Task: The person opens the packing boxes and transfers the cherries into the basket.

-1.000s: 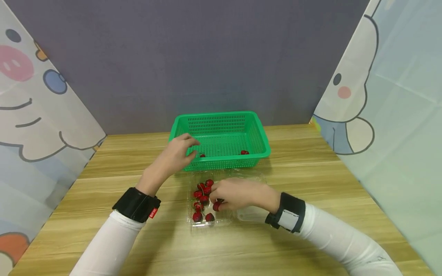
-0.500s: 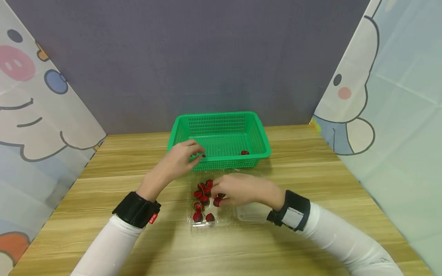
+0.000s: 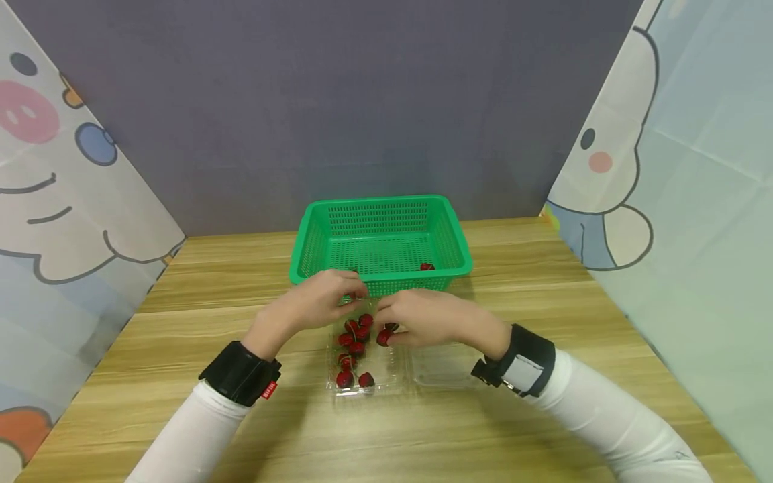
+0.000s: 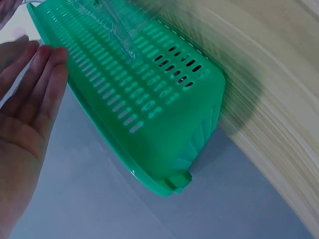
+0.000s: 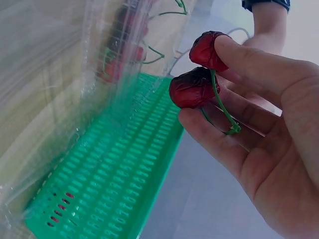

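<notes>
My right hand (image 3: 425, 316) pinches a pair of dark red cherries (image 5: 194, 88) joined by a green stem, thumb on one and fingers under the other. It is above the clear plastic box (image 3: 386, 382), where several more cherries (image 3: 356, 335) lie on the left side. My left hand (image 3: 320, 300) hovers between the box and the green basket's near rim, fingers loosely bent and holding nothing. In the left wrist view its fingers (image 4: 47, 82) are extended beside the basket. The green basket (image 3: 454, 231) stands behind the box, with a cherry (image 3: 427, 267) at its front right.
The box's clear lid (image 3: 443, 367) lies folded out to the right on the wooden table (image 3: 543, 302). A grey wall (image 3: 374, 100) rises behind the basket, and printed cartoon panels (image 3: 694, 201) flank the table.
My left hand has moved from over the basket's left rim towards me and right, near the right hand. My right hand has lifted the cherries slightly up and away from the box's front.
</notes>
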A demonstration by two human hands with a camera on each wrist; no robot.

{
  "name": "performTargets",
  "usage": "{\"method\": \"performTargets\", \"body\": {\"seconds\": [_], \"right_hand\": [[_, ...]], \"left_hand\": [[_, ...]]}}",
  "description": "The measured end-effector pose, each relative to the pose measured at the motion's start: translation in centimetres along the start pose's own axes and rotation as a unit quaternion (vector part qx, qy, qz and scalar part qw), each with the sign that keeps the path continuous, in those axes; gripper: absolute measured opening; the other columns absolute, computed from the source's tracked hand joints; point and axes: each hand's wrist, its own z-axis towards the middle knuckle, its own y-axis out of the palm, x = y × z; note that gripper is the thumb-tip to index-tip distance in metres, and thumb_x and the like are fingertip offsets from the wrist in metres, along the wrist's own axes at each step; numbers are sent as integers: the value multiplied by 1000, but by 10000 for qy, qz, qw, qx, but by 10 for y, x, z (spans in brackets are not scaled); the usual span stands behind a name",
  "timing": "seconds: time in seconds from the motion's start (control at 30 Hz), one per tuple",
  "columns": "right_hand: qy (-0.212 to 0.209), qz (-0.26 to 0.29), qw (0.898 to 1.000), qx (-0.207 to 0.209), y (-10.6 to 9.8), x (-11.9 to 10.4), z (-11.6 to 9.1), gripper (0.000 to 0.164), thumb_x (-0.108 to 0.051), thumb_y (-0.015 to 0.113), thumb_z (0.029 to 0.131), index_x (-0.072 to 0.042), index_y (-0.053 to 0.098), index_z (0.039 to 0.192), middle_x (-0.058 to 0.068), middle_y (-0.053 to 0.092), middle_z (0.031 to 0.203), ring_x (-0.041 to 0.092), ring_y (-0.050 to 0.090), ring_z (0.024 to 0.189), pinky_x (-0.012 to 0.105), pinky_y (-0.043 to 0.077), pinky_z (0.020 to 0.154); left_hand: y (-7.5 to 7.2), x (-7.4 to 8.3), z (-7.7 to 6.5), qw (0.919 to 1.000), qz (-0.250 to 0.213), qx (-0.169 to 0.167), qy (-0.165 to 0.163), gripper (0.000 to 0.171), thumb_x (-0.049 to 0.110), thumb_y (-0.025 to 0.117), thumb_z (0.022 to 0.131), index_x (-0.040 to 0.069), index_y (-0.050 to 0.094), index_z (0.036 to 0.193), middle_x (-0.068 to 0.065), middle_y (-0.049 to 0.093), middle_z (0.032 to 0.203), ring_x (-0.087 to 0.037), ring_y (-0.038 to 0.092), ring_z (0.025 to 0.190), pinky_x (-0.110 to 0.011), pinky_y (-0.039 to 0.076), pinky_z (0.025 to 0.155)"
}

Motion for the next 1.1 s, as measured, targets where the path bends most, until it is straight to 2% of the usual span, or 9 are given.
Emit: {"method": "performTargets", "body": {"seconds": [0.17, 0.4, 0.63, 1.1], "right_hand": [[-1, 77, 9998, 167, -5, 2, -3, 15, -18, 77, 95, -10, 74, 107, -3, 67, 102, 10, 64, 92, 24, 54, 82], [3, 25, 9994, 357, -12, 8, -8, 13, -17, 78, 94, -11, 74, 105, -3, 67, 102, 11, 65, 90, 22, 54, 80], [53, 232, 9986, 473, -20, 16, -12, 10, -15, 77, 95, -11, 74, 103, -3, 66, 98, 13, 65, 86, 23, 53, 76], [207, 303, 9954, 880, -40, 38, -20, 10, -13, 77, 94, -8, 74, 102, -1, 70, 102, 15, 66, 95, 33, 55, 85]], "left_hand": [[4, 3, -1, 9995, -10, -314, 38, 12, 5, 73, 95, 7, 77, 105, 1, 71, 99, -15, 67, 92, -29, 57, 81], [10, 4, -4, 9971, 176, -726, -158, 16, 2, 74, 93, 5, 77, 108, -3, 70, 103, -19, 68, 94, -29, 57, 80], [15, 6, -5, 9931, 140, -1110, -338, 17, -3, 75, 90, 3, 76, 106, -4, 68, 105, -21, 67, 98, -29, 57, 82], [21, 10, -7, 9908, 153, -1227, -546, 21, -14, 71, 85, 0, 76, 100, -6, 67, 103, -25, 67, 99, -31, 57, 83]]}}
